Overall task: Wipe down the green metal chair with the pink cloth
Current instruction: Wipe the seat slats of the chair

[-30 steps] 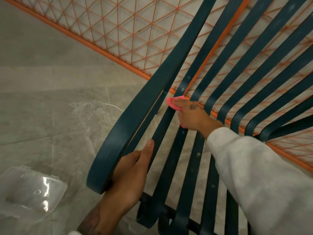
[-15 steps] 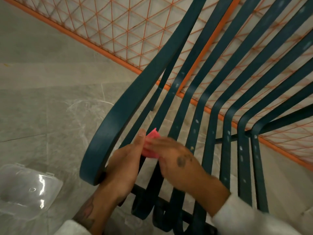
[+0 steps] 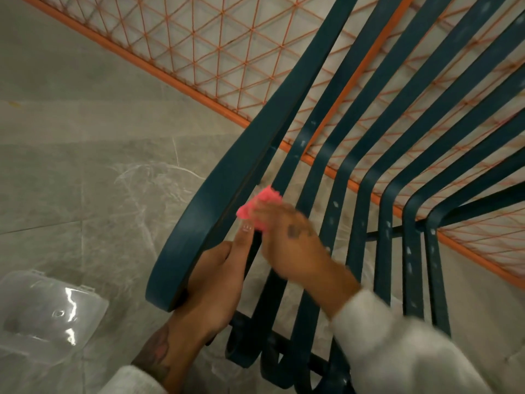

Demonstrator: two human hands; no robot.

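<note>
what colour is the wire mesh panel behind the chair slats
Orange. The wire mesh panel is a lattice of triangles, shown in the head view.

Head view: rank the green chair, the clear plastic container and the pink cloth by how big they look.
1. green chair, fills about half the frame.
2. clear plastic container, cut off at the left edge.
3. pink cloth, partly hidden under the right hand.

Dim, warm, diffuse indoor light, flat across the grey floor point(image 3: 85, 166). Hard white glare streaks on the clear plastic lid point(image 3: 51, 311), low left on the floor. Heavy motion blur on right hand point(image 3: 289, 245), its pale sleeve point(image 3: 397, 356) and the pink cloth point(image 3: 261, 206); left hand point(image 3: 216, 282) sharper. Wide-angle bowing on slats of the green metal chair point(image 3: 199, 223) and the orange mesh point(image 3: 216, 46) toward the edges.
</note>
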